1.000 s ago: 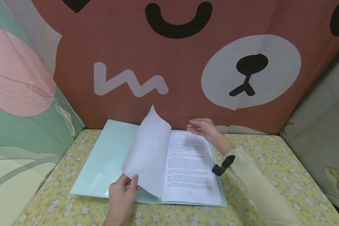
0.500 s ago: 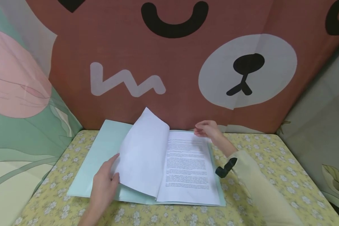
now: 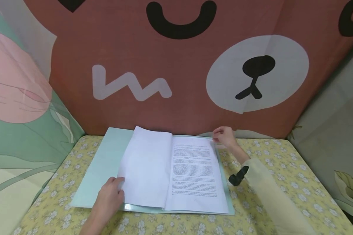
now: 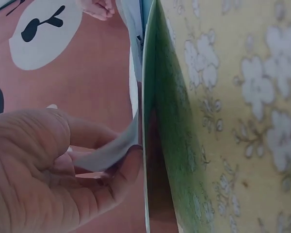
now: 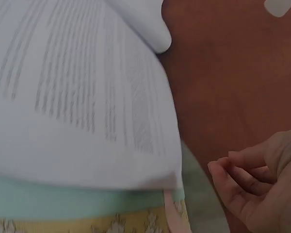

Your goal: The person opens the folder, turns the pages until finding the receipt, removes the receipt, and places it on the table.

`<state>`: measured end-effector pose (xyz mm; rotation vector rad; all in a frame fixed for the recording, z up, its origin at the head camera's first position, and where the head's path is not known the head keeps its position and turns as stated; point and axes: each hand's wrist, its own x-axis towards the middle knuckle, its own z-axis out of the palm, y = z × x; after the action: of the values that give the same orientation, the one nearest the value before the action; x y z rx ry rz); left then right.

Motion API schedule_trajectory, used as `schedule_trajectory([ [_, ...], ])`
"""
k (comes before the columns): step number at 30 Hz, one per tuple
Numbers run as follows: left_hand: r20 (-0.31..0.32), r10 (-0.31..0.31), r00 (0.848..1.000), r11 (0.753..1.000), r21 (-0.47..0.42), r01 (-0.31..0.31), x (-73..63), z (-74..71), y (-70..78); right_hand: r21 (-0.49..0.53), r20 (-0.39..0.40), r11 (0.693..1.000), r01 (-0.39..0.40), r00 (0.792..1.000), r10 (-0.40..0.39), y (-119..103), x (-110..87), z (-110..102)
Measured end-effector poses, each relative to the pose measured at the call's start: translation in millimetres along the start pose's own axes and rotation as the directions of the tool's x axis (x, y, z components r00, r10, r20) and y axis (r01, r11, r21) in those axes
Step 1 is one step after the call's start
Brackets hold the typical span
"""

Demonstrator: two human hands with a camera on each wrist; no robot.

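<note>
A light green folder [image 3: 113,150] lies spread on the table with white sheets in it. My left hand [image 3: 106,199] is at the lower left of a turned sheet of paper [image 3: 147,166], whose visible side is blank. In the left wrist view the sheet's edge [image 4: 111,153] runs between the thumb and curled fingers. On the right lies a printed page [image 3: 194,173]. My right hand [image 3: 226,137] hovers by its upper right corner. In the right wrist view the right fingertips [image 5: 223,167] are bent close together, apart from the page, with nothing visible between them.
A yellow flowered cloth [image 3: 270,173] covers the table. Behind it hangs a brown backdrop [image 3: 182,107] with a bear face, close to the folder's far edge. A small pale pink tab [image 3: 221,146] sticks out at the folder's right side.
The turned sheet has come down to the left, its raised far corner now lower and flatter. My left hand has moved left with it. My right hand has shifted slightly right.
</note>
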<state>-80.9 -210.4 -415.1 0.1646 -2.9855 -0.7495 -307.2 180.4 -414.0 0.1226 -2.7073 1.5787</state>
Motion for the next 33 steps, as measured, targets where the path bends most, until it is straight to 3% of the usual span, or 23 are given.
schedule_trajectory([
  [5, 0.080, -0.023, 0.997, 0.992, 0.124, 0.013, -2.6, 1.5, 0.9, -0.234, 0.046, 0.963, 0.136, 0.991, -0.129, 15, 0.0, 0],
  [8, 0.080, -0.007, 0.997, 0.971, 0.237, -0.012, -4.8, 4.6, 2.5, -0.293, 0.091, 0.940, 0.177, 0.983, -0.157, 20, 0.1, 2],
  [11, 0.052, 0.060, 0.997, 0.944, 0.323, -0.074, -6.5, 9.0, 5.2, -0.327, 0.126, 0.928, 0.178, 0.982, -0.143, 22, -0.2, 4],
  [13, 0.056, 0.136, 0.989, 0.925, 0.349, -0.147, -5.8, 11.3, 8.3, -0.351, 0.149, 0.919, 0.178, 0.980, -0.133, 23, -0.2, 6],
  [16, 0.109, 0.272, 0.956, 0.904, 0.311, -0.292, -3.0, 15.1, 15.4, -0.379, 0.186, 0.909, 0.172, 0.977, -0.107, 25, -0.4, 8],
  [19, 0.166, 0.344, 0.924, 0.906, 0.200, -0.373, -0.3, 21.7, 26.4, -0.398, 0.213, 0.902, 0.167, 0.973, -0.086, 29, -0.7, 10],
  [23, 0.186, 0.383, 0.905, 0.908, 0.102, -0.405, 2.6, 33.5, 40.8, -0.419, 0.224, 0.891, 0.174, 0.971, -0.085, 33, -1.1, 10],
  [33, 0.268, 0.386, 0.883, 0.907, 0.067, -0.417, 8.0, 53.9, 58.4, -0.435, 0.247, 0.874, 0.215, 0.962, -0.113, 38, -5.9, 13],
])
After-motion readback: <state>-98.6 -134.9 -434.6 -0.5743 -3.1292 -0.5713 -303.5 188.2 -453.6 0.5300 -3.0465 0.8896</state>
